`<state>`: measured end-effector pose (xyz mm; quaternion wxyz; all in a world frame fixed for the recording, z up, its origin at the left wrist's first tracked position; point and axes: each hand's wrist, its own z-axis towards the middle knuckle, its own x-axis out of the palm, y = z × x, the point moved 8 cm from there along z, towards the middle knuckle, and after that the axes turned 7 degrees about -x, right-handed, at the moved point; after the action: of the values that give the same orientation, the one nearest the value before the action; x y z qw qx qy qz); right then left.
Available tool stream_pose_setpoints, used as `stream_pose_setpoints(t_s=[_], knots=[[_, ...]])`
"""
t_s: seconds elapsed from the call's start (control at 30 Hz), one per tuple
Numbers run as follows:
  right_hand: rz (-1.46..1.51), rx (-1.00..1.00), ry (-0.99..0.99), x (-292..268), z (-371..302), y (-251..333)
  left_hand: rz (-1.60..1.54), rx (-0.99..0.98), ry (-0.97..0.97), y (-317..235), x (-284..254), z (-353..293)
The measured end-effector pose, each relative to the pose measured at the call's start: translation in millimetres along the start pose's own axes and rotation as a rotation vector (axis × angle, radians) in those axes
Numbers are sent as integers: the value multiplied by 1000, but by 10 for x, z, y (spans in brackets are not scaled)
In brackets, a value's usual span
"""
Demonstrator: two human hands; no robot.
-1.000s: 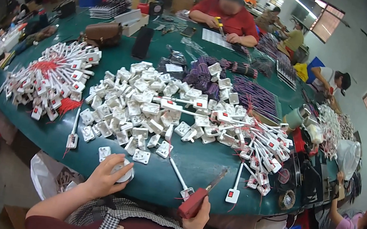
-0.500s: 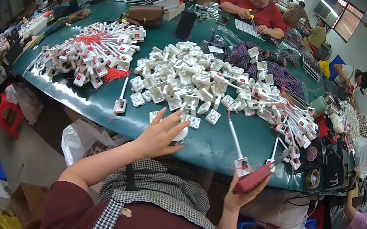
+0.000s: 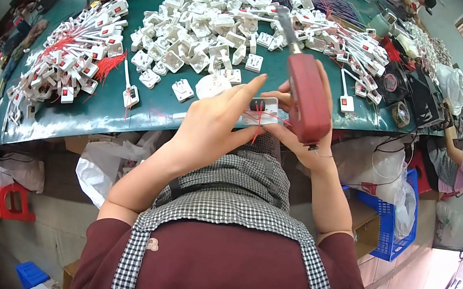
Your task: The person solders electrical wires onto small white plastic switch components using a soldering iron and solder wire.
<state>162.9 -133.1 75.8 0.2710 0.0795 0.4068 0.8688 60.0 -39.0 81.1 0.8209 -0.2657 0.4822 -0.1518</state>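
My right hand (image 3: pixel 319 139) grips a red electric screwdriver (image 3: pixel 309 99), its metal shaft angled up and away over the table. Its thumb and fingertips also touch the right end of a small open white plastic housing (image 3: pixel 273 107) with black parts and thin red wires. At the housing's left end my left hand (image 3: pixel 214 118) closes on it between thumb and fingers, partly hiding it. A white cable (image 3: pixel 177 116) sticks out left from beneath that hand. A round white dish (image 3: pixel 211 85) stands just past my left knuckles. Loose white housings (image 3: pixel 183 89) lie near it.
A large heap of white plastic parts (image 3: pixel 200 32) covers the middle of the green table (image 3: pixel 153 106). Bundles of white cabled switches (image 3: pixel 87 48) lie left, others (image 3: pixel 357 46) right. A black device (image 3: pixel 421 95) stands at the right edge; a blue crate (image 3: pixel 389 228) sits below.
My right hand has brought the electric screwdriver and a cabled housing leftward, in front of me. My left hand has closed on the housing. The view has tilted down.
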Motion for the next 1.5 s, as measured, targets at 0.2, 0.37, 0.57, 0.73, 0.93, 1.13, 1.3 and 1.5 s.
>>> stream_pose_setpoints(t_s=[0.2, 0.37, 0.57, 0.73, 0.93, 1.13, 1.3, 1.5], knots=[[240, 184, 56, 220, -33, -131, -725, -28, 101, 202, 157, -122], [346, 378, 79, 331, -139, -333, -1496, -336, 401, 316, 325, -223], [190, 196, -57, 393, -113, -181, -1296, -522, 212, 459, 322, -335], [-11, 205, -141, 338, -288, -168, -1134, -473, 212, 477, 367, -397], [-228, -48, -120, 383, -348, -179, -1150, -539, 295, 596, 384, -485], [-370, -68, 34, 612, -268, -207, -994, -487, 321, 667, 226, -532], [-332, 82, -136, 511, -49, -669, -1040, -601, 323, 951, -1, -556], [-469, 104, 154, 623, 229, -933, -630, -513, -122, 1263, -383, -345]])
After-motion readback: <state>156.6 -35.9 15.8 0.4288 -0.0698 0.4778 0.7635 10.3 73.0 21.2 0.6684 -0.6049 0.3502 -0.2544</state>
